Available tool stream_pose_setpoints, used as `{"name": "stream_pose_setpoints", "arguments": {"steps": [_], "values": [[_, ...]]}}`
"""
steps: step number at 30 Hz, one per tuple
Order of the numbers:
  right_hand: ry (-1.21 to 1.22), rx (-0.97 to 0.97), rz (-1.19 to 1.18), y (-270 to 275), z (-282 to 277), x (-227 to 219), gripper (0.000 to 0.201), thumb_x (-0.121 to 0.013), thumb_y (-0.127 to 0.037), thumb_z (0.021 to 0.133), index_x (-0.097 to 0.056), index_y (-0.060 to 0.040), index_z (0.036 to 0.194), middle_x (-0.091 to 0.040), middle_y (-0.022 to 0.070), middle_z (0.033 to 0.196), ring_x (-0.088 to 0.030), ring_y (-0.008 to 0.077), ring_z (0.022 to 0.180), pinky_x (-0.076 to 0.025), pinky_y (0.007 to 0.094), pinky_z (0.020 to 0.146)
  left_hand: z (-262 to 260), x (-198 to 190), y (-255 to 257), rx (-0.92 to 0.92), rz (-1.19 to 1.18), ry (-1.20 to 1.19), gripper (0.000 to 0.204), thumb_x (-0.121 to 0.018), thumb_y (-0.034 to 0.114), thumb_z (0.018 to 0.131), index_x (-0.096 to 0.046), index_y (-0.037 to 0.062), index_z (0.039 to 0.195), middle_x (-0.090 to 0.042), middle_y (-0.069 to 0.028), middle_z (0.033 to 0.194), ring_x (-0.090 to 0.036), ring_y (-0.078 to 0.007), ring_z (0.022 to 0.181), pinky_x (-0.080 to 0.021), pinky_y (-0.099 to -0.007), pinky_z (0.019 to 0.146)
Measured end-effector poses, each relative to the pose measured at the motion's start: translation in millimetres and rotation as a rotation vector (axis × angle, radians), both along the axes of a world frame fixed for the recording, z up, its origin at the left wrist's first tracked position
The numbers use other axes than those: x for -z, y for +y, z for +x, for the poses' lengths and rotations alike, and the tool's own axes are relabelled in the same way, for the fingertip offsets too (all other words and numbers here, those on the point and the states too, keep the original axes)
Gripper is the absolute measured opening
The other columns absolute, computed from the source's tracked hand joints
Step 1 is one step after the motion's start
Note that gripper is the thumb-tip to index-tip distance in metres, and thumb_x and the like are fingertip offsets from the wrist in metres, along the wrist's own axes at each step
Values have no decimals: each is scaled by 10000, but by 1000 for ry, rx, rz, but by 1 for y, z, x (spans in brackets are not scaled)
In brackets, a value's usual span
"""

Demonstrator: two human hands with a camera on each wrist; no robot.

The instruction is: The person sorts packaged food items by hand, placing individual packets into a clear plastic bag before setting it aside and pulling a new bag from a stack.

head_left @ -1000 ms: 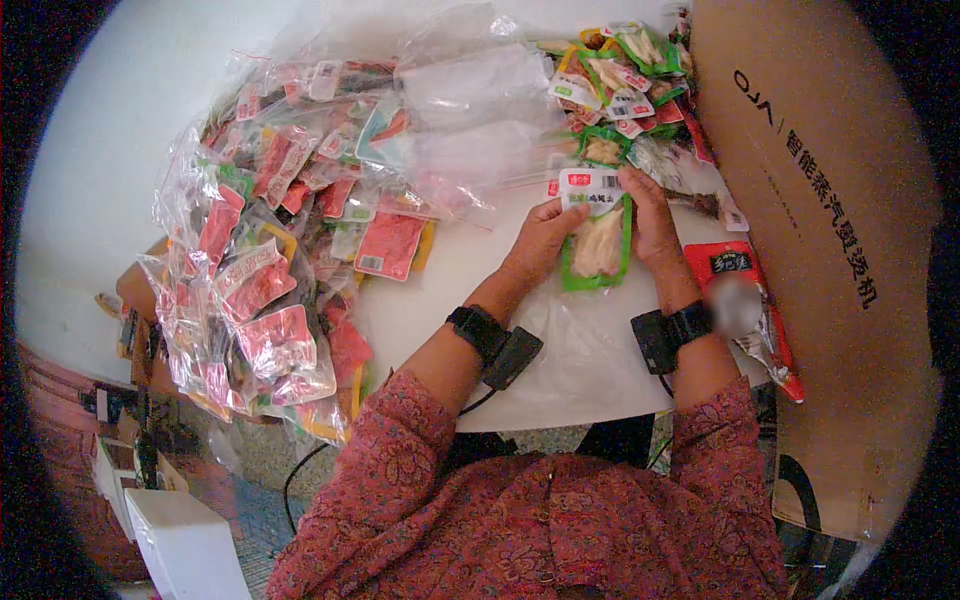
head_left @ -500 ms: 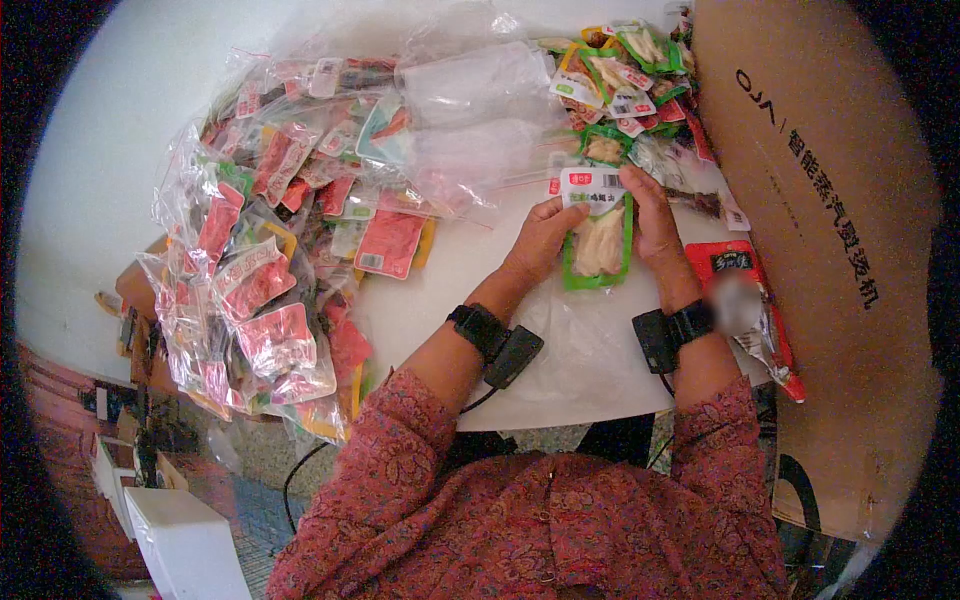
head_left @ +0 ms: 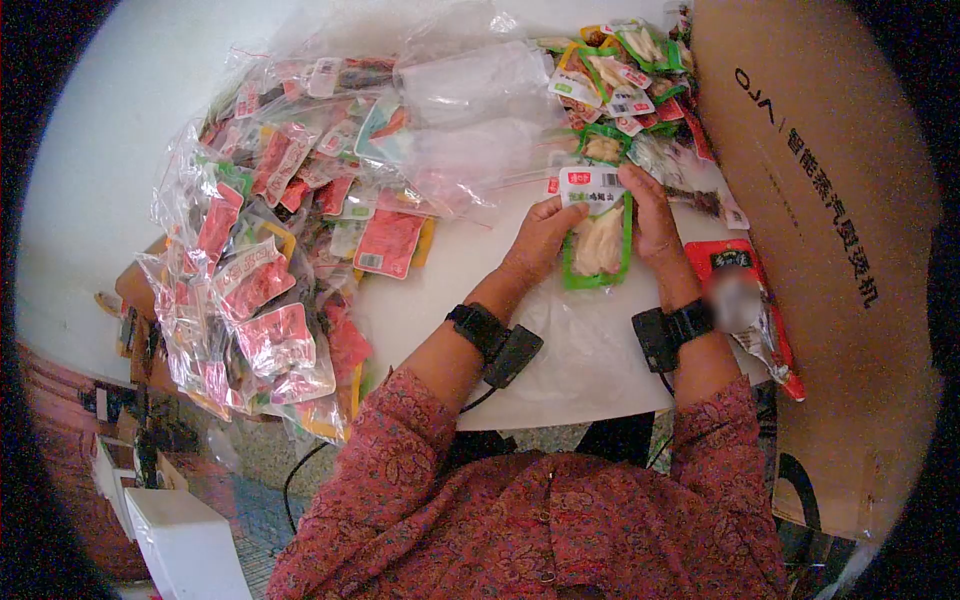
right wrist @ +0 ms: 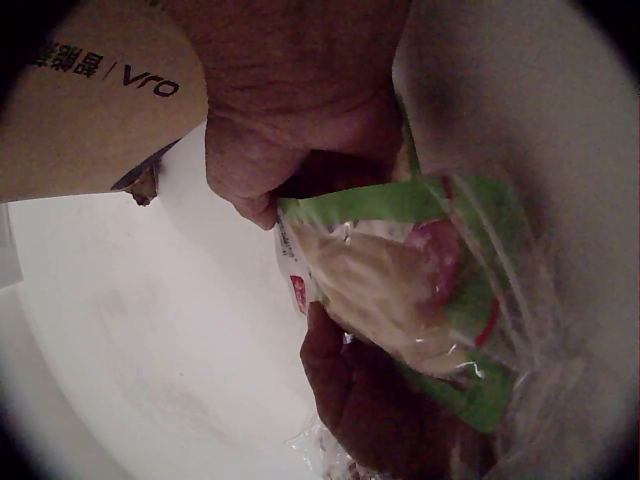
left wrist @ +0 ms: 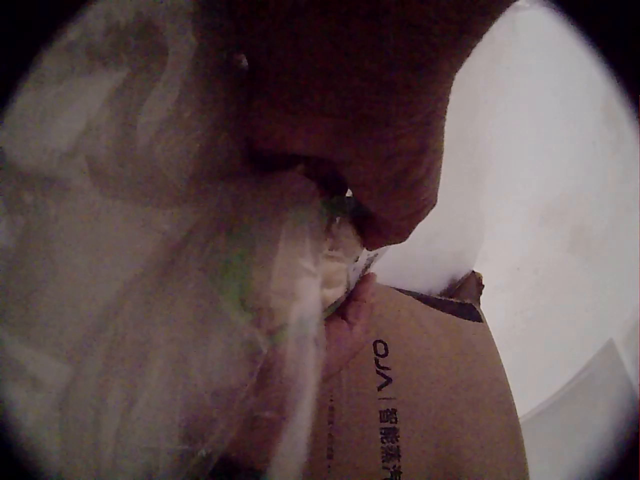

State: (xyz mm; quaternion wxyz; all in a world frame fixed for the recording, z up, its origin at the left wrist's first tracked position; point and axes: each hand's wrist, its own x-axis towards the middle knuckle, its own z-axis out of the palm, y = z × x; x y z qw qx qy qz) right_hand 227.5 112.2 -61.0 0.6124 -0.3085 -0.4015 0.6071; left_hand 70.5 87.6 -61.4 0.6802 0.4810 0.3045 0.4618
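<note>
Both hands hold one green-edged food packet [head_left: 598,245] upright over the table. Its top label is white with a red logo, and pale pieces show through the clear front. My left hand [head_left: 540,240] pinches the left edge near the label, thumb across the front. On the opposite edge, my right hand [head_left: 653,220] grips the packet close to its upper corner. In the right wrist view, thin clear plastic [right wrist: 540,330] overlaps the packet's bottom end. Clear plastic [left wrist: 120,300] also spreads in front of the packet in the left wrist view.
Clear bags of red-labelled packets [head_left: 275,340] heap along the left side. Flat clear bags [head_left: 470,90] lie at the back middle. More small packets [head_left: 620,75] pile at the back right. A red pouch [head_left: 735,300] lies beside my right wrist, against a tall cardboard box [head_left: 830,200].
</note>
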Motion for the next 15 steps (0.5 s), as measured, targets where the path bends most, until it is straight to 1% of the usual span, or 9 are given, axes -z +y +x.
{"name": "stream_pose_setpoints", "arguments": {"steps": [3,6,8,9,10,11,12,14,15], "values": [[23,31,-27,1,-1,1,242,-529,-227,789,-525,-37,940,-549,44,874,-523,151,816,-417,268,739,1,0,0,-12,-59,-60,193,-512,135,796,-570,11,933,-593,-40,854,-563,-109,734,-455,-242,681],[22,8,-27,1,-1,-1,261,-529,-229,791,-520,-31,961,-547,50,902,-521,158,840,-413,272,759,1,3,2,-5,-22,-11,242,-475,150,810,-536,-6,985,-596,-74,887,-574,-148,752,-456,-259,697],[-30,55,-10,-2,-1,-4,264,-525,-233,794,-523,-29,962,-543,58,922,-516,160,859,-407,275,776,1,5,3,-11,-22,-20,239,-475,147,809,-538,-5,983,-597,-72,883,-574,-146,748,-456,-256,695],[-30,55,-11,7,4,9,264,-525,-233,794,-523,-29,962,-543,58,922,-516,160,859,-407,275,776,1,5,3,-16,-21,-28,236,-476,144,809,-539,-4,982,-598,-70,880,-574,-143,744,-456,-254,692],[-177,76,106,22,13,30,269,-524,-236,794,-525,-29,965,-540,62,936,-513,159,870,-403,273,782,1,5,3,-16,-22,-28,236,-476,144,809,-539,-4,982,-598,-70,880,-574,-143,744,-456,-254,692],[-324,98,222,22,12,28,273,-523,-240,795,-528,-28,967,-538,67,950,-510,157,881,-400,271,789,0,4,3,-15,-17,3,235,-476,144,810,-540,-3,981,-598,-69,877,-573,-140,741,-456,-252,691],[-324,98,222,21,11,26,273,-523,-240,795,-528,-28,967,-538,67,950,-510,157,881,-400,271,789,0,3,2,-13,-11,35,234,-476,145,811,-540,-3,981,-599,-68,874,-573,-137,738,-456,-249,689],[-129,35,61,14,8,16,266,-512,-224,800,-532,-25,975,-543,68,959,-511,155,895,-399,271,794,0,2,2,-11,-9,27,233,-475,148,814,-541,-2,979,-600,-65,868,-573,-134,734,-455,-247,689],[-128,35,60,11,7,12,266,-512,-224,800,-532,-25,975,-543,68,959,-511,155,895,-399,271,794,1,3,3,-9,-7,19,233,-475,151,816,-543,-2,977,-601,-62,862,-572,-132,730,-455,-245,688]]}}
